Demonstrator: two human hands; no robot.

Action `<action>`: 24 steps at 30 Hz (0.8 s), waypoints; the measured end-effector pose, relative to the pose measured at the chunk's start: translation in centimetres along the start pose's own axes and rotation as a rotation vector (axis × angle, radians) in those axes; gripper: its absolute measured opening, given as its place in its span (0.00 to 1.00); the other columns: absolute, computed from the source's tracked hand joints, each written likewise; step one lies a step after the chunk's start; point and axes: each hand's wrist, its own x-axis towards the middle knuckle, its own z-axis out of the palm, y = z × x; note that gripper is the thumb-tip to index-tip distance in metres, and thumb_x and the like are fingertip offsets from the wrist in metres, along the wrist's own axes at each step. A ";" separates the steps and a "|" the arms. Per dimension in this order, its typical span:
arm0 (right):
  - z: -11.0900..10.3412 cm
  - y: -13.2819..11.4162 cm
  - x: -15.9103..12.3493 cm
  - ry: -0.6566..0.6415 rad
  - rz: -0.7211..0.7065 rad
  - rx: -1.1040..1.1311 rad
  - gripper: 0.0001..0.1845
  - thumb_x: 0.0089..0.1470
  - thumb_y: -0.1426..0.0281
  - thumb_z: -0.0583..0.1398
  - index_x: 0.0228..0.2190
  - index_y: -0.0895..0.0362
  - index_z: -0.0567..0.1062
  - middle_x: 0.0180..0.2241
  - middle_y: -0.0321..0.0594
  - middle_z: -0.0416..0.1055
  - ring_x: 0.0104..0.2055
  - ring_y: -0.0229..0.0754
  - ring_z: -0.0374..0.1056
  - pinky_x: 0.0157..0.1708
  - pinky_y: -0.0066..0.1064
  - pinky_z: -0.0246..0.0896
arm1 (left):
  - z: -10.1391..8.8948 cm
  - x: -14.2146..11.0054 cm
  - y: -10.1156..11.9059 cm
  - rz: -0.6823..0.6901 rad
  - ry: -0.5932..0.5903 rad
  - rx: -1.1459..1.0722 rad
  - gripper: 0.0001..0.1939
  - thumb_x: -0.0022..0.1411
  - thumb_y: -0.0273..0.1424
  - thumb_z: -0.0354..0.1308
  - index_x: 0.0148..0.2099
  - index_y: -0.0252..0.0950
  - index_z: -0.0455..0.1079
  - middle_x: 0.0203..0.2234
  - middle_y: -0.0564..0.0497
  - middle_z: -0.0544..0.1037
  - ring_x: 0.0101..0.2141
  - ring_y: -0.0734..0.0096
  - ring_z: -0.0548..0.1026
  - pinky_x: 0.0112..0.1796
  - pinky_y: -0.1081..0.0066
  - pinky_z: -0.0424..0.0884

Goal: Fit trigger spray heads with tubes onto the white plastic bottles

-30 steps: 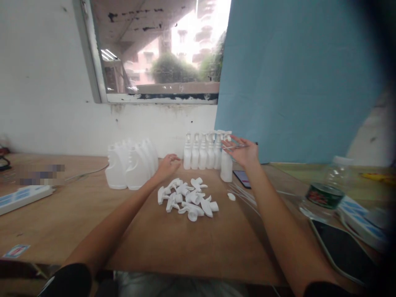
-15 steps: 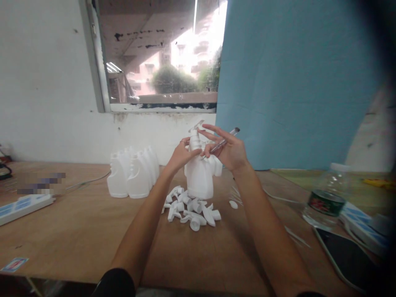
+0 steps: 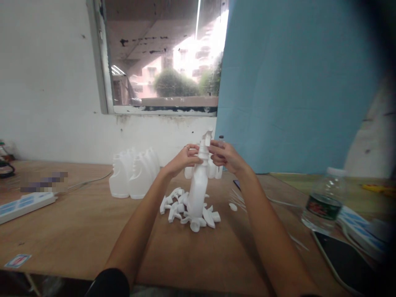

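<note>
A white spray bottle with a trigger sprayer head on top is held up, slightly tilted, in front of me. My left hand is closed around its neck. Just under the trigger, my right hand has its fingers closed at the sprayer's collar. The dark end of a pen sticks up behind the right hand; the rest of it is hidden. Several loose white sprayer heads lie in a pile below and around the bottle's base.
Several white bottles without heads stand at left; more white bottles stand behind my hands. A small white piece and thin white tubes lie right of the pile. Further right are a water bottle, a phone and a power strip.
The bottle has come nearer and turned, now over the pile. My right hand's fingers have closed in at the collar, and the pen has swung upright behind the hand.
</note>
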 end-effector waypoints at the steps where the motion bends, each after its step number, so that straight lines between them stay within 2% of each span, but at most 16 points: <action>1: -0.1 0.0 -0.1 -0.032 0.018 0.002 0.16 0.42 0.63 0.68 0.30 0.57 0.70 0.13 0.21 0.47 0.12 0.24 0.36 0.12 0.19 0.30 | 0.1 -0.1 0.1 -0.016 -0.033 -0.019 0.25 0.48 0.28 0.63 0.48 0.39 0.57 0.46 0.46 0.74 0.43 0.67 0.75 0.43 0.64 0.69; 4: 0.1 0.0 -0.2 -0.024 0.021 -0.029 0.17 0.41 0.62 0.69 0.29 0.59 0.72 0.13 0.21 0.45 0.13 0.24 0.35 0.12 0.20 0.29 | 0.3 -0.3 0.1 -0.011 -0.123 -0.058 0.26 0.48 0.29 0.64 0.48 0.38 0.58 0.46 0.45 0.74 0.43 0.66 0.75 0.44 0.64 0.69; 7: 0.6 0.1 0.2 0.175 -0.037 -0.090 0.19 0.37 0.61 0.71 0.27 0.60 0.72 0.14 0.24 0.52 0.13 0.24 0.42 0.12 0.20 0.34 | 0.2 -0.3 0.0 0.042 -0.115 0.043 0.25 0.53 0.33 0.62 0.52 0.36 0.60 0.50 0.42 0.72 0.46 0.63 0.74 0.46 0.64 0.68; 9: 1.1 0.5 0.7 0.376 -0.094 -0.147 0.22 0.33 0.59 0.71 0.26 0.60 0.72 0.17 0.29 0.60 0.15 0.28 0.53 0.12 0.21 0.42 | 0.3 -0.2 -0.1 0.087 -0.042 0.224 0.26 0.56 0.37 0.60 0.54 0.35 0.61 0.54 0.40 0.69 0.48 0.61 0.72 0.48 0.63 0.67; 11: 1.6 1.2 1.4 0.559 -0.161 -0.201 0.24 0.31 0.57 0.71 0.26 0.60 0.73 0.21 0.34 0.67 0.20 0.33 0.61 0.15 0.23 0.50 | 0.7 -0.2 -0.3 0.138 0.052 0.494 0.29 0.56 0.39 0.60 0.57 0.33 0.60 0.55 0.38 0.67 0.50 0.57 0.70 0.50 0.60 0.65; 15: 2.3 3.0 2.6 0.796 -0.299 -0.293 0.25 0.31 0.54 0.69 0.27 0.60 0.73 0.24 0.37 0.70 0.25 0.38 0.65 0.20 0.26 0.56 | 2.1 -0.5 -0.4 0.212 0.220 1.017 0.34 0.51 0.44 0.64 0.56 0.32 0.62 0.50 0.36 0.70 0.53 0.46 0.66 0.54 0.53 0.57; 17: 2.7 3.6 2.8 0.839 -0.332 -0.334 0.26 0.32 0.54 0.69 0.29 0.60 0.73 0.26 0.39 0.72 0.27 0.39 0.66 0.22 0.27 0.58 | 2.7 -0.7 -0.3 0.217 0.284 1.136 0.36 0.47 0.47 0.66 0.53 0.31 0.64 0.48 0.35 0.71 0.53 0.42 0.65 0.54 0.52 0.56; 19: 3.2 3.8 2.8 0.826 -0.348 -0.345 0.26 0.34 0.54 0.68 0.31 0.61 0.74 0.28 0.41 0.73 0.28 0.40 0.66 0.24 0.28 0.59 | 3.1 -0.8 -0.1 0.184 0.318 1.190 0.35 0.47 0.48 0.66 0.51 0.30 0.65 0.45 0.34 0.72 0.50 0.42 0.67 0.52 0.53 0.59; 24: 4.0 3.6 2.4 0.747 -0.342 -0.279 0.24 0.36 0.54 0.68 0.30 0.60 0.74 0.25 0.39 0.72 0.26 0.40 0.66 0.21 0.28 0.58 | 3.2 -0.9 0.3 0.095 0.346 1.275 0.22 0.53 0.37 0.61 0.48 0.33 0.65 0.40 0.40 0.73 0.41 0.53 0.74 0.43 0.62 0.66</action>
